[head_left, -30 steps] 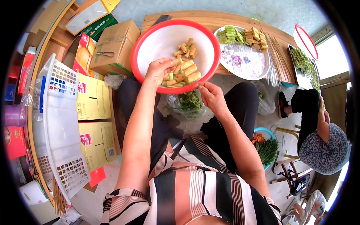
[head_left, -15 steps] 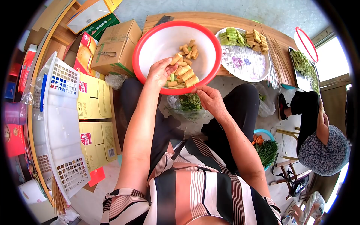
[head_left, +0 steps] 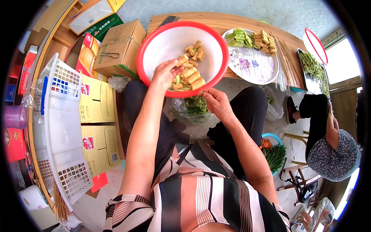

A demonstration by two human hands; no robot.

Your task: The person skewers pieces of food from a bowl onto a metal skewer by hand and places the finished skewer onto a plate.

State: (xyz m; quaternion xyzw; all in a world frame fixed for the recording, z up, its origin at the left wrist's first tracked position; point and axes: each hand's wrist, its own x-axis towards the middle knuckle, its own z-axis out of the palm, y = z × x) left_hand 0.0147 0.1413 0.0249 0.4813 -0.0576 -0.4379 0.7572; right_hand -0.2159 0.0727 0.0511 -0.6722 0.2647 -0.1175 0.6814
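My left hand (head_left: pixel 165 73) is over the near left part of a white basin with a red rim (head_left: pixel 141 58), its fingers closed on a tan rolled piece (head_left: pixel 182 60). More tan rolls (head_left: pixel 196 84) and a few pale green stalks lie in the basin beneath and beside it. At the basin's near rim, my right hand (head_left: pixel 213 99) is pinched; what it holds is too small to make out. To the right, a white flowered plate (head_left: pixel 251 69) bears green pieces (head_left: pixel 238 38) and stacked tan rolls (head_left: pixel 265 42) at its far side.
Thin sticks (head_left: pixel 288 58) and a tray of greens (head_left: pixel 313 71) lie on the wooden table (head_left: pixel 216 18). Cartons (head_left: pixel 119 48) and a white basket (head_left: pixel 63 131) stand left. Bagged greens (head_left: pixel 196 106) are below the basin. Another person (head_left: pixel 334 154) sits at right.
Over the last second, the basin and plate have shifted slightly right and down in view. My right hand has moved slightly left and down along the basin's rim. My left hand still holds a roll.
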